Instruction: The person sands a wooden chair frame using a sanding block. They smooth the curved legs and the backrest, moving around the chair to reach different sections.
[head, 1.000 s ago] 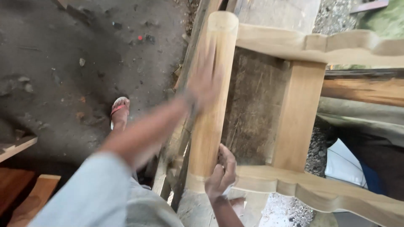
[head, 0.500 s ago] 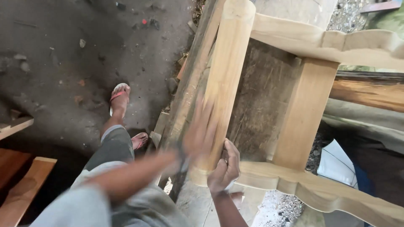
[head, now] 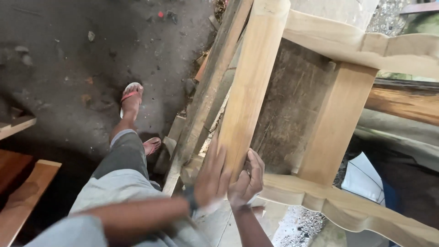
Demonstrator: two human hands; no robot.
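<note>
Round pale wooden post (head: 251, 87), part of unfinished furniture frame (head: 347, 45), running from centre toward 12 o'clock. Left hand (head: 211, 176) at 6 o'clock, fingers extended flat against post's lower end, gripping nothing. Right hand (head: 247, 180) just beside at 5 o'clock, curled around post's base. Sandalled foot (head: 131, 101) at 9 o'clock on dirt floor (head: 68, 68).

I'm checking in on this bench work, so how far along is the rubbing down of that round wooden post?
Done: the wooden frame is joined, its wavy rails fixed to the round post. In hand: the left hand lies flat at the post's lower end, while the right hand grips beside it. Left: all the wood is bare and pale, with no finish showing.
</note>
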